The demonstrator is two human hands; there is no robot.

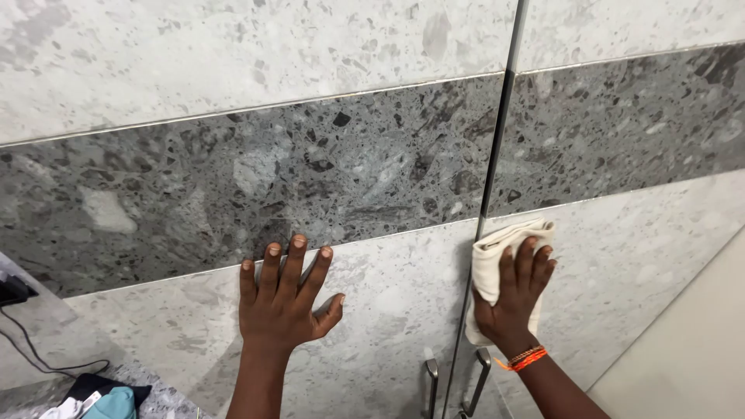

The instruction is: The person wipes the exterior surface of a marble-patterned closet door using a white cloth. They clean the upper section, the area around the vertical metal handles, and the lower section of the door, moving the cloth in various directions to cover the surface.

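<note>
My left hand [283, 299] lies flat with fingers spread on the left cabinet door [372, 334], a pale grey speckled stone-look panel. My right hand [516, 291] presses a folded white cloth [497, 252] against the right door [636, 271], right beside the vertical gap between the two doors. An orange beaded band sits on that wrist. A dark grey speckled band [233, 178] runs across both doors just above my fingers.
Two metal bar handles [431, 384] [479, 376] stand either side of the door gap at the bottom. At the lower left are a black cable [39, 353] and a bundle of dark, white and teal fabric [105, 399]. A plain beige surface [691, 357] fills the lower right.
</note>
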